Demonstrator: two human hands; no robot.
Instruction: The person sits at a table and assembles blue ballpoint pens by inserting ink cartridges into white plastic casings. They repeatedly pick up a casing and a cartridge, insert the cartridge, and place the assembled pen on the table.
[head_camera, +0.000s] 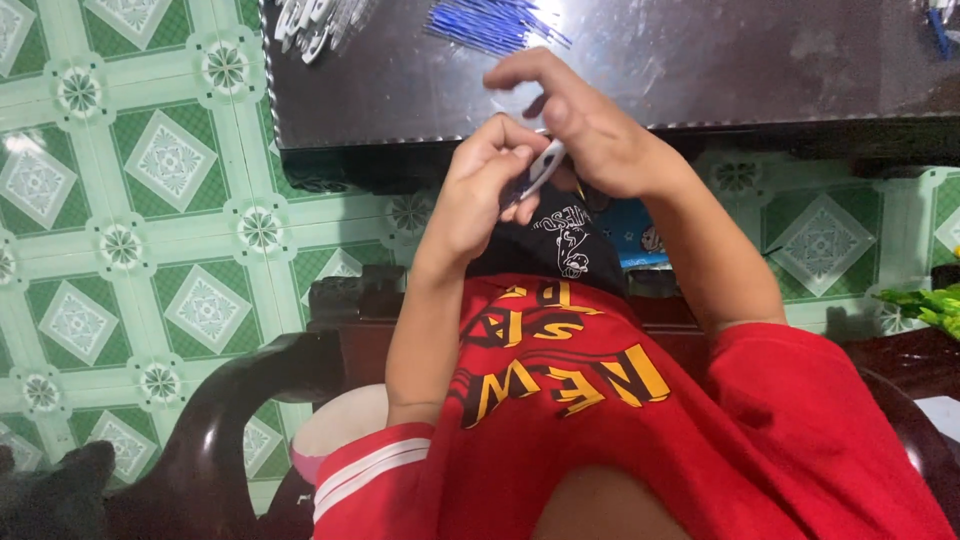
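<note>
Gripping a white pen barrel (545, 165) between curled fingers, the left hand (480, 190) holds it just below the near edge of the dark tabletop (700, 70), while the right hand (590, 125) meets the barrel's upper end with its fingers loosely bent, pinching at the tip. Beyond that edge, a heap of blue refills (495, 22) and a cluster of white pen parts (315, 22) lie on the tabletop, and green patterned floor tiles (150, 200) spread to its left.
</note>
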